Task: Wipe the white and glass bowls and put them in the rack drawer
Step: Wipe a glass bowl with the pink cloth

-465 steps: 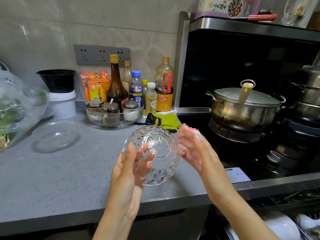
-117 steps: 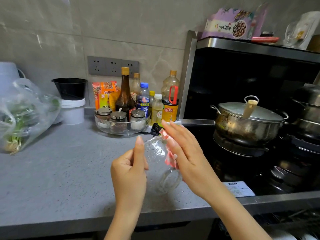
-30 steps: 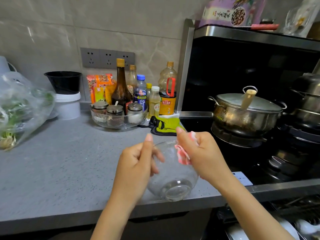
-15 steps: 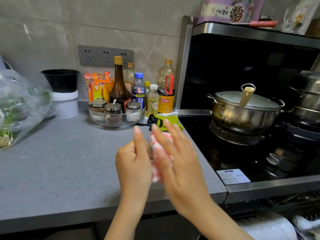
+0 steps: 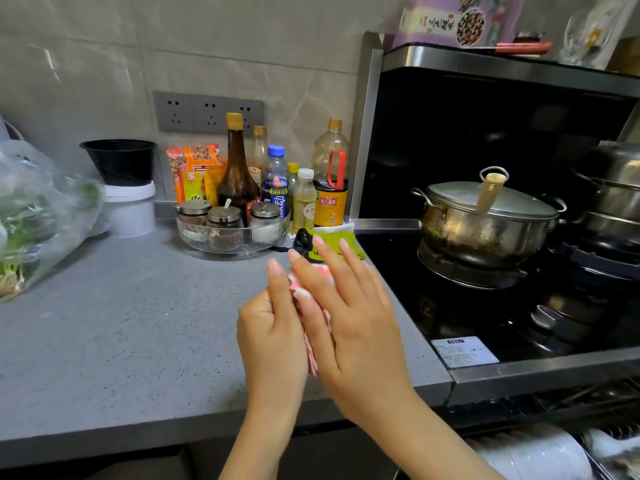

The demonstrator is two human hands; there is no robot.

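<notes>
While both hands hover bunched together above the front edge of the counter (image 5: 138, 323), there's a pink-and-white cloth (image 5: 323, 271) sandwiched between them. The right hand (image 5: 353, 327) is spread flat, fingers straight, pressing on the cloth from the right side. The left hand (image 5: 272, 337) has its fingers curled in and the thumb sticking up just beside the cloth, but the right hand covers what's inside, so I honestly can't tell what it's got hold of. Same goes for the glass bowl: I can't make it out, so if it's between the palms it's hidden. Down at the bottom right, white dishes (image 5: 533, 452) sit in the rack drawer (image 5: 588, 410) under the stove (image 5: 450, 306); they're blurry, so I can't say which are bowls. Behind the hands there's a green glove (image 5: 332, 237) at the counter's right end, a glass dish of spice jars (image 5: 228, 233) with bottles (image 5: 239, 174) behind it, and a bag of greens (image 5: 38, 209) far left. A lidded pot (image 5: 485, 223) sits on the stove.
</notes>
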